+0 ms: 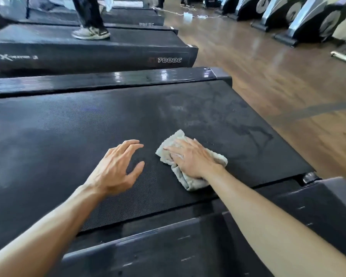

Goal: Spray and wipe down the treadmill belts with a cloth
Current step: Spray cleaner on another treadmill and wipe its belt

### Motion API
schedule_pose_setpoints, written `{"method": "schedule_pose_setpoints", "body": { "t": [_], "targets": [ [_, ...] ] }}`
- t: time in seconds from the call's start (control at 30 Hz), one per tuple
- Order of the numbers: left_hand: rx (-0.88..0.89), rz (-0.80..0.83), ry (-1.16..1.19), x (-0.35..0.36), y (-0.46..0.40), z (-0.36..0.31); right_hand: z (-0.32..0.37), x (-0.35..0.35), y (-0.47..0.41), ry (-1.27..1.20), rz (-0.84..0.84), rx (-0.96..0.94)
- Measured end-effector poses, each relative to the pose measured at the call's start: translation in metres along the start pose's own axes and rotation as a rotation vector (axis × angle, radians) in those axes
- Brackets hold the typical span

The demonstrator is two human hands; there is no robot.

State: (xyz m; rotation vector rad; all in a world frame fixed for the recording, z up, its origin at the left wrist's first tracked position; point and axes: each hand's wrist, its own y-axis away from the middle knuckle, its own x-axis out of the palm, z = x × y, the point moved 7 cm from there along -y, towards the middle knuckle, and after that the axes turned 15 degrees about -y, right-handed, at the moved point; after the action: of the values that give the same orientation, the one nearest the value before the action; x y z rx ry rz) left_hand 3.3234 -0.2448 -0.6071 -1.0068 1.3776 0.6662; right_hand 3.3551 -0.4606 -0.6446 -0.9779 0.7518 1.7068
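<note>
Nearest the camera ran the dusty side rail [168,244] of the treadmill, and both bare forearms reached across it onto the belt [68,136], which suggests the person was leaning in from beside the machine.

The left hand [116,168] hovered over or lightly touched the belt — which of the two could not be told — with its fingers [132,145] spread and loosely curved and nothing in them. It probably served as a brace while the other arm worked.

Just beside it, the right hand [190,158] lay flat on a crumpled grey cloth [188,181]. Its fingers were straight and close together, pressing the fabric down rather than gripping it, most likely to spread pressure over a wide patch of the textured surface. The cloth sat on the belt near its rear end and toward the near rail, bunched under the palm with folds showing at the wrist and beyond the fingertips.

Past the cloth, darker streaks [254,132] marked the belt, seemingly damp spray not yet wiped, so the work looked partly done. No spray bottle was in view.

Farther off stood the glossy far rail [128,76], then a neighbouring treadmill [88,50] marked 7000C with another person's sneakers [90,33] on it — and wooden flooring [268,66] to the right, with a row of machines [308,19] along it.
</note>
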Motion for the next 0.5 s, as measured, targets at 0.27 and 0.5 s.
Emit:
{"method": "schedule_pose_setpoints", "body": {
  "t": [0.27,0.5],
  "targets": [
    [-0.163,-0.131,0.169,0.032,-0.059,-0.002,-0.090,-0.035,-0.017,-0.158,-0.108,0.026],
    [-0.196,-0.101,0.073,0.033,-0.031,-0.038,-0.106,-0.045,0.021,-0.122,-0.108,0.017]
  ]
}}
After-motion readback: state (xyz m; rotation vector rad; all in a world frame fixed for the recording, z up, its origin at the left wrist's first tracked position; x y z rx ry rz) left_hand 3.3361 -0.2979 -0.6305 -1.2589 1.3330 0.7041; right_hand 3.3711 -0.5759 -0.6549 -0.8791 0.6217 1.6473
